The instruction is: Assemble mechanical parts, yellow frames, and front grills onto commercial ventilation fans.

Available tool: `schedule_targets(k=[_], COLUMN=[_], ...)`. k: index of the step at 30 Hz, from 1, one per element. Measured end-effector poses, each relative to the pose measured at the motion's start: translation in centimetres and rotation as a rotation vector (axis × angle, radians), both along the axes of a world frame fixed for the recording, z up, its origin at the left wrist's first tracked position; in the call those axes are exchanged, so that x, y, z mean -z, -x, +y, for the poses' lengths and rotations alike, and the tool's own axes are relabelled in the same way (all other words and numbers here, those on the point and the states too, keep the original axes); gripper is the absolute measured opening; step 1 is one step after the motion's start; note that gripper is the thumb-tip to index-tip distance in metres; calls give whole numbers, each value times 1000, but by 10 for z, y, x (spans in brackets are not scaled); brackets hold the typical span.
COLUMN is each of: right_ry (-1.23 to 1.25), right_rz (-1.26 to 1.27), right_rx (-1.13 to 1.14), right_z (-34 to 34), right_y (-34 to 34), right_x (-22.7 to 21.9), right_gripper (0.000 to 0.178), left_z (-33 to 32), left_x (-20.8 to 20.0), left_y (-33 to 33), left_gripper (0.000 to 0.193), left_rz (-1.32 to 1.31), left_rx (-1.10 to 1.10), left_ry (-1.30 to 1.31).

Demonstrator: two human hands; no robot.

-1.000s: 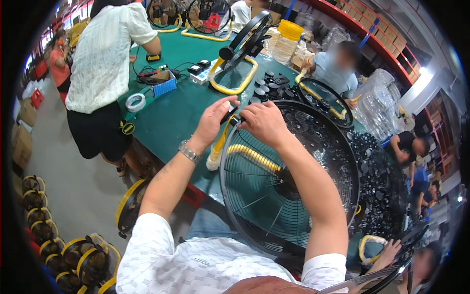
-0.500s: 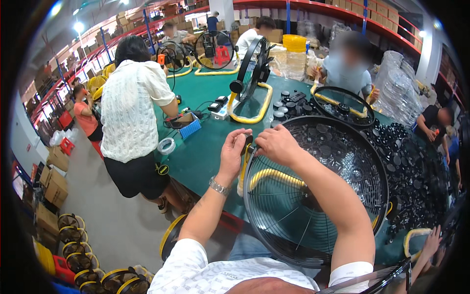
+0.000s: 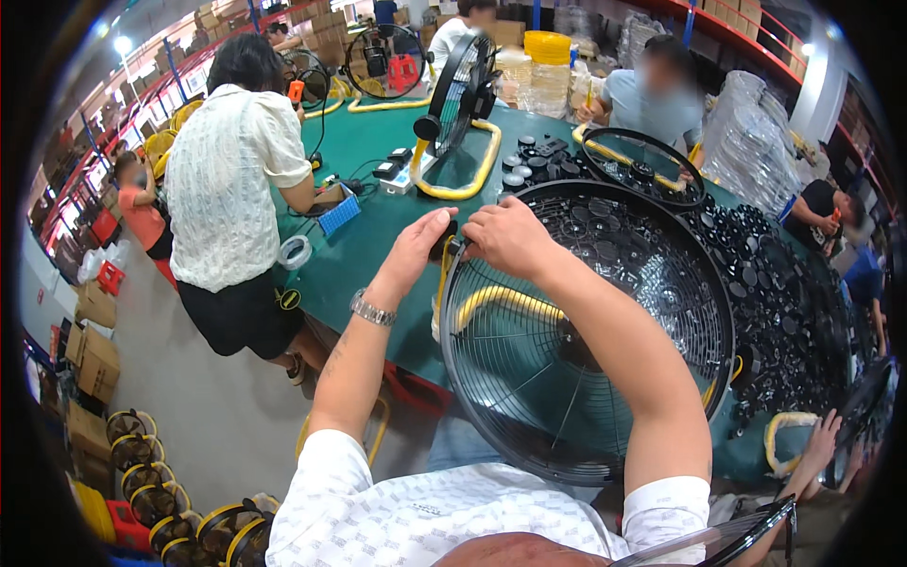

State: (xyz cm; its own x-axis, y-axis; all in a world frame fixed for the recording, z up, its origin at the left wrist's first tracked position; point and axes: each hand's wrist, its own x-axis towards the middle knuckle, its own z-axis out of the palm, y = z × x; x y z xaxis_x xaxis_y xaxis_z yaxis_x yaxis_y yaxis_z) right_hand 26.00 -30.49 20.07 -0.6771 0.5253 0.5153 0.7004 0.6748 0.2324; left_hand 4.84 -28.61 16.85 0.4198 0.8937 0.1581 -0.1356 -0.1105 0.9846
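A large round black fan housing [image 3: 729,326] with a wire grille stands tilted in front of me, with a bent yellow tube stand [image 3: 510,295] showing through it. My left hand [image 3: 416,248] is at the housing's upper left side, fingers stretched out and the palm side against a black knob [image 3: 443,240] by the stand's upright. Beside it, my right hand [image 3: 510,236] has its fingers curled over the housing's rim, close to the knob. The fingertips of my right hand are partly hidden.
Black plastic parts [image 3: 765,283] cover the green table's right side. Beyond stand another fan [image 3: 458,99] on a yellow stand and a ring-shaped frame [image 3: 694,194]. A tape roll [image 3: 295,252] and a blue box [image 3: 338,217] lie left. People work around the table; fans [image 3: 142,454] line the floor.
The view has shifted, so the scene sits higher and further left. My left fingers have straightened from a curled grip at the knob; my right hand stays at the rim.
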Motion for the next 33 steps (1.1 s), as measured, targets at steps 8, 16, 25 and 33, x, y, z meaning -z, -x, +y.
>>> schedule_targets(k=[8,16,25,33], right_ry=[52,86,86,102], right_rz=[-46,-66,-50,-59], right_rx=[44,77,62,76], right_z=[-2,-3,-2,-3], right_y=[2,2,1,2], right_x=[-5,-6,-5,-5], right_gripper=[29,30,27,28], left_z=[-6,4,0,-1], left_x=[28,22,33,27], left_y=[9,-20,4,-10], left_gripper=[37,34,39,35], left_rz=[-385,-380,-101,-452], left_rx=[110,-119,-9,-293], left_ry=[-335,-208,-203,-77])
